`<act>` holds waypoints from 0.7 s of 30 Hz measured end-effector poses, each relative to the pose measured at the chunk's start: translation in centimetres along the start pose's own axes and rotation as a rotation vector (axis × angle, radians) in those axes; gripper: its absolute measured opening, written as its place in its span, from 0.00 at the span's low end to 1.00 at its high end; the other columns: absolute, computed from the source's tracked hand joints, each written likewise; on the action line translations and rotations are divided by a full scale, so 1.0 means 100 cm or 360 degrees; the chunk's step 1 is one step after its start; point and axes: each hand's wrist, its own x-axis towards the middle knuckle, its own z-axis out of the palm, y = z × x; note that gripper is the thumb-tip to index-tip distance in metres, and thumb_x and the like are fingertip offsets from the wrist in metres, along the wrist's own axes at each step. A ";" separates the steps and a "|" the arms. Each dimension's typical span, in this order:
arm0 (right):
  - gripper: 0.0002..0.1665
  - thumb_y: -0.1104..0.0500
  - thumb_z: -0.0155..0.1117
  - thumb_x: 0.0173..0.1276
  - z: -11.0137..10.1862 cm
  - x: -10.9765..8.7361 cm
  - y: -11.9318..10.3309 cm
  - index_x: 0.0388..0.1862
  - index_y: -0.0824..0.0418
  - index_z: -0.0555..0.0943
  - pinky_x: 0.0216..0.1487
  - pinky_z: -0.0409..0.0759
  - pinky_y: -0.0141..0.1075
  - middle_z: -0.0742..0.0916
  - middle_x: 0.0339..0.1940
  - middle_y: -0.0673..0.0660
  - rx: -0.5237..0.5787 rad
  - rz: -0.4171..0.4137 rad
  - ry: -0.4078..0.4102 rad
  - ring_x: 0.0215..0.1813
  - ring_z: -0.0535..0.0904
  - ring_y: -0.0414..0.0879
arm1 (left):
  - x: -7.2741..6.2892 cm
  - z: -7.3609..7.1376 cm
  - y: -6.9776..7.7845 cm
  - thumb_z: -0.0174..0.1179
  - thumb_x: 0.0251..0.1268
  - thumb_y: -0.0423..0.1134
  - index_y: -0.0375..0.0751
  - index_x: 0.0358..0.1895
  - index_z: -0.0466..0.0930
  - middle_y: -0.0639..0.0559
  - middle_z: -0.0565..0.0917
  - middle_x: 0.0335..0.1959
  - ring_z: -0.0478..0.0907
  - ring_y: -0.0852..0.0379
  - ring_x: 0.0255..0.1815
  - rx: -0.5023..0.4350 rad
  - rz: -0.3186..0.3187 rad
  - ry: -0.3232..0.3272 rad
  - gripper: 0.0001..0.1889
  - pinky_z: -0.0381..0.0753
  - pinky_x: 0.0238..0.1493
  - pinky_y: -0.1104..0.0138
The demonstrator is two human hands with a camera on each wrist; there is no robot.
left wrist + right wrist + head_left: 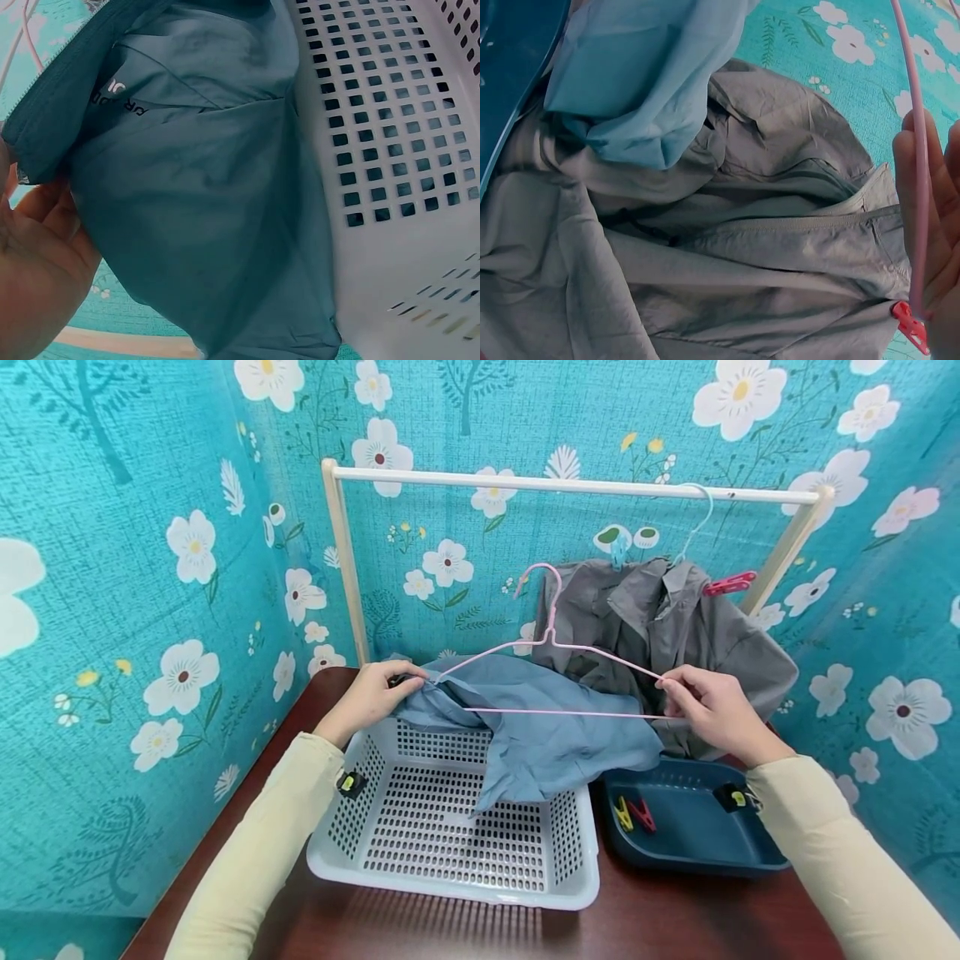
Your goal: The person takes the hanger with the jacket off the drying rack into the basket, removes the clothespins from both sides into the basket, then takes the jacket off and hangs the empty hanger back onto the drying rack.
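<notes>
My left hand (378, 693) pinches the zippered edge of a blue zip-up jacket (555, 752), which drapes over the back of the basket. In the left wrist view the jacket (195, 180) hangs from those fingers, with its zip teeth and some small printed letters showing. A pink hanger (555, 712) is held up by my right hand (701, 702), which grips its right end. The hanger's left end goes in behind the jacket's edge near my left hand. In the right wrist view, the pink rod (919, 165) crosses in front of my fingers.
A white perforated basket (450, 893) stands in front. To its right, a dark blue tray (705, 852) holds a yellow clothespin (623, 814) and a red clothespin (642, 815). Behind, a grey jacket (720, 643) with clips hangs from a rack's white bar (525, 482) on a light blue hanger (705, 518).
</notes>
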 end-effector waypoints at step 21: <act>0.04 0.69 0.59 0.68 -0.008 -0.011 0.013 0.37 0.62 0.80 0.23 0.73 0.27 0.79 0.20 0.49 -0.0052 0.0096 0.0065 0.21 0.74 0.39 | -0.004 -0.003 -0.010 0.56 0.69 0.41 0.47 0.48 0.83 0.48 0.81 0.49 0.76 0.51 0.53 0.0012 -0.0103 0.0039 0.10 0.73 0.54 0.54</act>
